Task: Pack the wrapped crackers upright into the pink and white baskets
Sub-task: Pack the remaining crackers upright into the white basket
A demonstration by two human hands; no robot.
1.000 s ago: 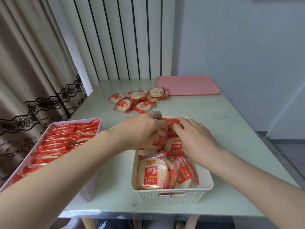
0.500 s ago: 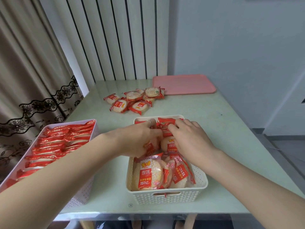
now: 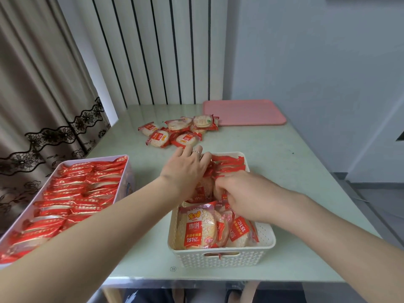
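The white basket (image 3: 220, 259) stands in front of me, partly filled with red-wrapped crackers (image 3: 196, 228). Those at its far end stand upright; the near ones lean. My left hand (image 3: 188, 169) reaches into the far half, its straight fingers pressing against the upright row. My right hand (image 3: 247, 193) is beside it over the middle, fingers curled down round a wrapped cracker (image 3: 218, 193) between the two groups. The pink basket (image 3: 129, 182) on the left is packed with rows of upright crackers (image 3: 74, 193).
A loose pile of wrapped crackers (image 3: 177, 132) lies on the pale green table (image 3: 284, 171) beyond the white basket. A flat pink lid (image 3: 242, 112) sits at the far right corner. Curtains hang to the left, a wall to the right.
My left hand has straightened its fingers and slid toward the basket's far end. My right hand has dipped lower into the basket.
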